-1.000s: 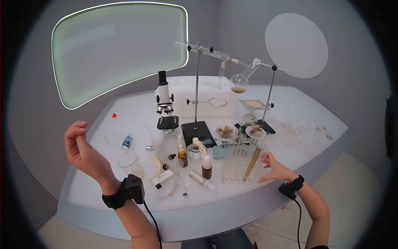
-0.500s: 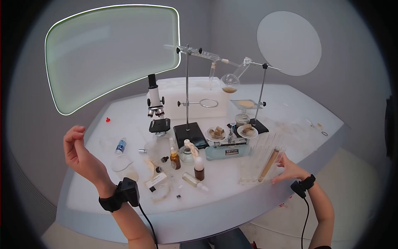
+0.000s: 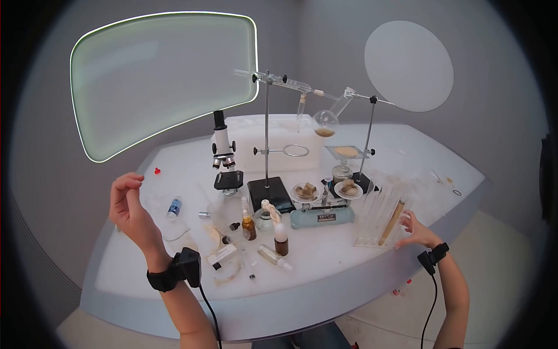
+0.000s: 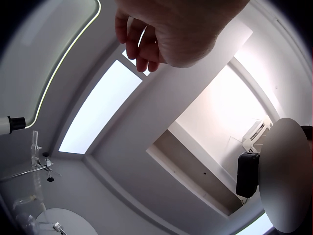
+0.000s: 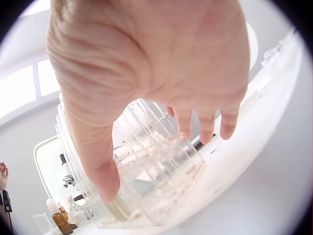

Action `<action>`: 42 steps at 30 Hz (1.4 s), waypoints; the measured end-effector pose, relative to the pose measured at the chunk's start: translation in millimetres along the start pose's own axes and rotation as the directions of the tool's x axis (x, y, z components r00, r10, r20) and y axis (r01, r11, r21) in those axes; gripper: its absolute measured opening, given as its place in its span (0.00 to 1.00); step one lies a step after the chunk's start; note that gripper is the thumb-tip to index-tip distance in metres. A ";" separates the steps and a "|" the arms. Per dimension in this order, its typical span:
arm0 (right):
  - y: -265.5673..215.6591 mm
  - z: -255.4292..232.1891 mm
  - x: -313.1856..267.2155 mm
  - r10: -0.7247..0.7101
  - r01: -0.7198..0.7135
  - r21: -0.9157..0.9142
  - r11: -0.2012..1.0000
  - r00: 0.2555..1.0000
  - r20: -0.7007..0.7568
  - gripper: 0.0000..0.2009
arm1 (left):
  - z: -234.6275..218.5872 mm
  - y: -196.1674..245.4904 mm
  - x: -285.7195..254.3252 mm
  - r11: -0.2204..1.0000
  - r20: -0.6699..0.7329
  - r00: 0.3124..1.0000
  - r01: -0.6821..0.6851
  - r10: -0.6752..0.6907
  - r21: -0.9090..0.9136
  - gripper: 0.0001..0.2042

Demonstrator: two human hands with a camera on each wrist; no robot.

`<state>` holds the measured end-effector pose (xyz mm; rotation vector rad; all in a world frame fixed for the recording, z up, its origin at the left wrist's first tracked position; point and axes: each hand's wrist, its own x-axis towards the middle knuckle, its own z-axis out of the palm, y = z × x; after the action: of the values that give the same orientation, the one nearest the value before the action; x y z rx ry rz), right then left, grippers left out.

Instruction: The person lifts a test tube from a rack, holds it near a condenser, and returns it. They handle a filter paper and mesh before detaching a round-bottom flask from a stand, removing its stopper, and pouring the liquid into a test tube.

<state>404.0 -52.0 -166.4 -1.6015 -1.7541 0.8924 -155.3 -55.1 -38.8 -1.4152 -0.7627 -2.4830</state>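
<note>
My left hand (image 3: 135, 215) is raised over the table's left side, its fingers loosely bent and nothing in them. Ceiling panels show behind it in the left wrist view. At the front right, my right hand (image 3: 419, 234) is spread at the right end of a clear test tube rack (image 3: 366, 242). In the right wrist view its thumb (image 5: 105, 181) overlaps the front of the rack, while the other fingers (image 5: 206, 127) extend straight beside its far end. Several clear tubes stand in the rack, and one tube with brown contents (image 3: 392, 223) leans near the hand.
Left of the rack stands a blue-green balance (image 3: 322, 217) with brown lumps on both pans. Behind are a microscope (image 3: 224, 152), a stand (image 3: 267, 134) and a round flask (image 3: 325, 122). Dropper bottles (image 3: 281, 239), a small box (image 3: 222, 255) and a blue-labelled bottle (image 3: 174, 207) lie further left.
The test tube rack has shifted right, away from in front of the balance, and my right hand has moved right with it. My left hand has stayed raised, and the head view has tilted slightly.
</note>
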 end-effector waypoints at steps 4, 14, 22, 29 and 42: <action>-13.7 0.7 -25.0 -0.011 -0.001 -0.126 0.992 0.996 -0.092 0.52 | 6.1 -1.2 -3.9 0.997 0.131 0.989 0.072 -0.070 -0.014 0.06; -166.7 44.5 -73.2 -0.277 0.338 -0.372 0.865 0.938 0.209 0.14 | 19.8 18.4 -5.3 0.997 0.332 0.941 0.072 -0.070 0.007 0.05; -234.3 119.6 43.0 -0.580 0.653 -0.397 0.645 0.757 0.301 0.11 | -32.2 44.8 8.8 0.999 0.315 0.949 -0.024 0.015 0.024 0.05; -257.0 177.0 150.8 -0.412 0.574 -0.516 0.636 0.818 0.401 0.15 | -69.5 44.0 25.0 0.999 0.158 0.986 -0.048 0.048 -0.003 0.04; -265.0 218.1 185.9 -0.102 0.394 -0.659 0.641 0.895 0.435 0.15 | -79.3 30.9 33.7 0.986 0.191 0.982 0.034 -0.003 -0.161 0.05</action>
<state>54.3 101.8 -86.4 -1.6244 -2.7868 0.3317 -220.2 -119.2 -32.6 -1.7301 -0.6179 -2.5001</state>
